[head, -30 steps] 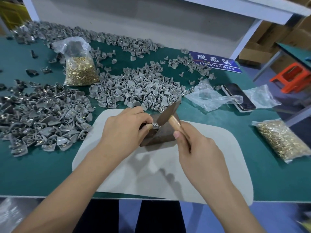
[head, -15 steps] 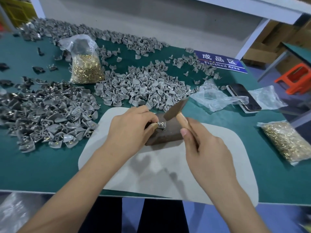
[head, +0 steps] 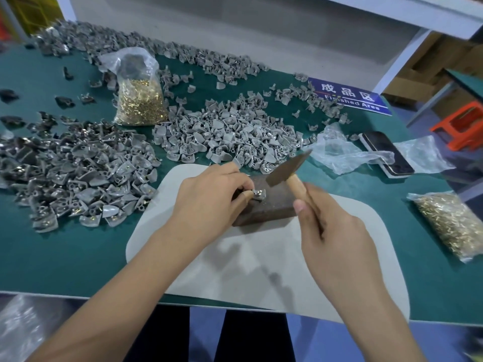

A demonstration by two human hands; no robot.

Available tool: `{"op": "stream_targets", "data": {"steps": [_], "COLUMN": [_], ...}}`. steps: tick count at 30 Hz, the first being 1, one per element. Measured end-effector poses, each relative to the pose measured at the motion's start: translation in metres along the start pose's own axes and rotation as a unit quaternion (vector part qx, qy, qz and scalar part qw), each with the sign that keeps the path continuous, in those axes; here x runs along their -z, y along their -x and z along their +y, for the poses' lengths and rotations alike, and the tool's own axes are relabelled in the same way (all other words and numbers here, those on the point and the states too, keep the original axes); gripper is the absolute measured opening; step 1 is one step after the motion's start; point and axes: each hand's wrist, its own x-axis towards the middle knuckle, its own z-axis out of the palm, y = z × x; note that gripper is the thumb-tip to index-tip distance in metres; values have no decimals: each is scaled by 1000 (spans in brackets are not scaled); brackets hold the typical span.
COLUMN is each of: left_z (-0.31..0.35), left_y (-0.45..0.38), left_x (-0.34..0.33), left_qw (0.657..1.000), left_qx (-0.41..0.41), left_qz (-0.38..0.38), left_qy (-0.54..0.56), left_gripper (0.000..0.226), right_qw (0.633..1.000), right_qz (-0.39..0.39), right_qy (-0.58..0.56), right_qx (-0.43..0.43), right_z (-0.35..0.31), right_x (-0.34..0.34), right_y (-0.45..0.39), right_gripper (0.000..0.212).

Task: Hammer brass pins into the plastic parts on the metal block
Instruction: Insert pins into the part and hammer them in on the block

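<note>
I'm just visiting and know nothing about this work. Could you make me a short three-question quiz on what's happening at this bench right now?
1. True or false: the right hand holds the hammer by its wooden handle.
2. What does the left hand pinch on the metal block?
A. a phone
B. a small plastic part
C. a bag
3. Fill in: the block sits on a pale ____ laid over the green table.

Key: 1 true; 2 B, the plastic part; 3 mat.
</note>
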Motion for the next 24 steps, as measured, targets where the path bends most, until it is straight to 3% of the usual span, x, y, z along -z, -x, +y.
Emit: {"op": "stream_targets", "data": {"steps": [2,6,9,14,19,22,24], "left_z": [-1,-1,0,0,0,0,0], "left_y": [1,2,2,2,3,3,3], "left_x": [0,0,-1,-1,-2,-2,-2], "left_qw": [1000,1000,1000,1000,1000,1000,1000], "left_qx": [-1,-7,5,3,5,2,1], "left_qz": [0,2,7,7,16,15,9], "left_qy": [7,8,16,10,10,9,9], "left_gripper": [5,4,4,5,4,3,5], "right_qw": [999,999,998,998,996,998,998], "right_qz": [34,-30,35,-59,37,-46,-63], "right_qy": [-39,-7,-53,-7,-79,-27,-14], "right_qx": [2,9,7,-3,20,23,26], "right_z": [-3,-6,-5,4,-1,0,1], "right_x": [-2,-6,-6,-5,-5,-9,-9], "right_y": [2,5,4,-5,1,3,3], "right_gripper": [44,45,44,30,35,17,9]}}
